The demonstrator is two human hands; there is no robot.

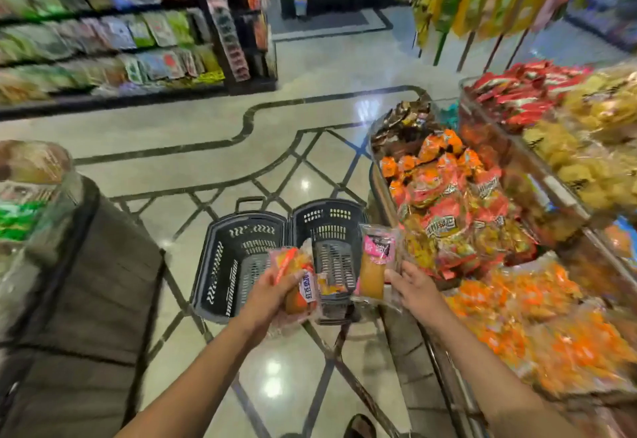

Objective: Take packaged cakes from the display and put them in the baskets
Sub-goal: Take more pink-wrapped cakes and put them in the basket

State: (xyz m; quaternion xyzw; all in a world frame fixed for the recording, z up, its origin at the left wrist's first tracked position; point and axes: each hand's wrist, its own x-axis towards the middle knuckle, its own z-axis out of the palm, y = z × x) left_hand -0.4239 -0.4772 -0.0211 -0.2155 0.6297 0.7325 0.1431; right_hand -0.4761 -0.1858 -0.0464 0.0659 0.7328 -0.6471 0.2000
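Two packaged cakes are held over a pair of black shopping baskets on a shop's polished floor (206,162), one cake in each of a person's hands. The left hand (275,291), fingers curled, grips an orange-wrapped cake (297,272) above the near end of the line where the baskets meet; more wrapping shows beneath it, and whether that is a second packet cannot be told. The right hand (412,286) pinches the lower edge of a pink-labelled cake (374,262), which stands upright above the near right corner of the right basket (327,217). The left basket (220,258) sits touching it, side by side, with a handle raised at its far rim. Just beside the right arm is the tiered display (379,182), its lower trays heaped with red and orange cake packets (444,203). Yellow packets (579,162) lie higher up behind a clear wall. Across the aisle, stocked shelves (103,34) run along the far left, their goods blurred. A brown stand (86,282) with more packets on top fills the near left. The tip of a shoe (360,427) shows at the bottom edge.
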